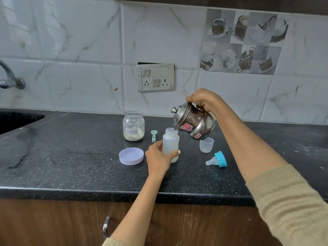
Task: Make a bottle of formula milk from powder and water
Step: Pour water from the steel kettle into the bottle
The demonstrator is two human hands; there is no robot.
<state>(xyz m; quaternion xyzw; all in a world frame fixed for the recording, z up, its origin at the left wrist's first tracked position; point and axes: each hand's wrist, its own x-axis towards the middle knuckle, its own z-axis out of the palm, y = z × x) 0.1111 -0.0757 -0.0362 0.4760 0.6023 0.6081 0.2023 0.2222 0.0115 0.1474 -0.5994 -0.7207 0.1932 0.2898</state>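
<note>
A translucent baby bottle (171, 142) stands open on the black counter (71, 157), and my left hand (158, 157) grips its lower half. My right hand (202, 101) holds the handle of a steel kettle (193, 123), tilted so its spout sits right over the bottle's mouth. An open glass jar (133, 126) labelled formula, with powder in the bottom, stands behind and to the left. A small green scoop (153, 135) lies between the jar and the bottle. The teat with its blue ring (218, 159) lies on its side to the right.
The jar's lilac lid (131, 156) lies upside down left of the bottle. A clear bottle cap (206, 145) stands under the kettle. A sink (16, 121) and tap (10, 77) are at far left. A socket panel (155, 77) is on the tiled wall.
</note>
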